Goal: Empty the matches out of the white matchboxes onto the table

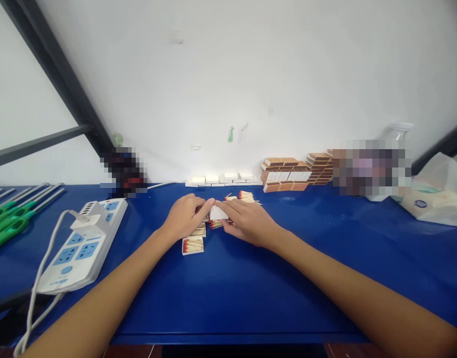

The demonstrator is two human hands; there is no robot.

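A small white matchbox tray (218, 213) is between my two hands, over the middle of the blue table. My left hand (186, 217) has its fingers curled, with the thumb at the tray's left edge. From the other side my right hand (251, 222) closes on the tray, fingers over its top and thumb below. Just under my left hand lies a matchbox tray of red-tipped matches (193, 245), with another filled tray (199, 229) partly covered behind it. Loose matches (215, 225) show beneath the held tray. Behind my right hand is a pile of matches (246, 196).
White trays (212, 180) line the wall. Stacked brown matchboxes (286, 175) stand to their right. A white power strip (87, 248) with a cable and green-handled tools (12, 223) lie at left. A tissue pack (433, 199) sits at far right beside blurred items.
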